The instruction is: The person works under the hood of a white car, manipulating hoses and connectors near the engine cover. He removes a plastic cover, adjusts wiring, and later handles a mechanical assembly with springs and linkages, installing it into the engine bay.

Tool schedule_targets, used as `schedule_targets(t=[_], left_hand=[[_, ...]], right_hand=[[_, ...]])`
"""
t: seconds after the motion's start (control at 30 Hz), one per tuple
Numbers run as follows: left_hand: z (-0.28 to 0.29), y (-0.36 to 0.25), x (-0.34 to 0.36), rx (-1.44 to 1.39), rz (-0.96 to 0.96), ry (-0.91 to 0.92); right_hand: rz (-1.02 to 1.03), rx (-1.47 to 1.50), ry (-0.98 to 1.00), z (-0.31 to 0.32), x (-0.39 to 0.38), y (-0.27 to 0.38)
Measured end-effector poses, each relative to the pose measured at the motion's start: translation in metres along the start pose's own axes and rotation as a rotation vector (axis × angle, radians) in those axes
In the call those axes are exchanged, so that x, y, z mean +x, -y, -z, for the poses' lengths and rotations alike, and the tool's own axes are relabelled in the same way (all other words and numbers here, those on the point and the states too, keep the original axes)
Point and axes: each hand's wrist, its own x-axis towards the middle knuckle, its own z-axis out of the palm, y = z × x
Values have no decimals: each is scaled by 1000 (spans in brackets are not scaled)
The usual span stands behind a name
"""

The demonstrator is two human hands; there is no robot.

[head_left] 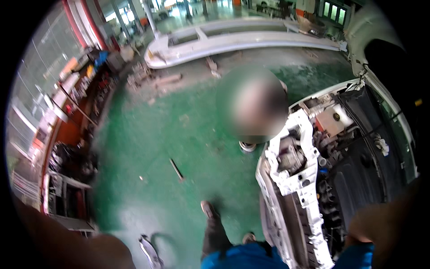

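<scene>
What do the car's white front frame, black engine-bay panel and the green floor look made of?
White front frame: painted, probably metal; holes and folded-looking edges, though plastic is possible.
Black engine-bay panel: likely moulded plastic, dull; smooth contours.
Green floor: perhaps coated concrete, glossy; pale reflections.

- Green floor point(143, 121): ahead of left hand point(96, 253), glossy in patches.
- Curved silver part point(150, 252): on floor, just right of left hand.
- Thin dark rod point(176, 169): on floor, farther ahead and right of left hand.
- Cluttered bench point(71, 127): beyond left hand, orange-brown front.
- Long white body panel point(246, 44): laid crosswise, well ahead of both hands.
- Loose debris point(168, 80): scattered short of panel.
- Co-worker point(257, 105): blurred, ahead and left of right hand point(369, 226).
</scene>
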Motion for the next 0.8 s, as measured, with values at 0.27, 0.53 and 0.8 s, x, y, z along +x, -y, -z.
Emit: schedule_targets(t=[0.27, 0.53, 0.8], left_hand=[[-234, 151, -103, -683, 738, -195], [-445, 108, -206, -1279, 1400, 565], [-566, 76, -222, -1235, 1109, 1050]], right_hand=[[-1182, -2, 333, -206, -214, -140], [-1810, 4, 1112, -268, -413, -88], [-2012, 240, 908, -415, -526, -220]])
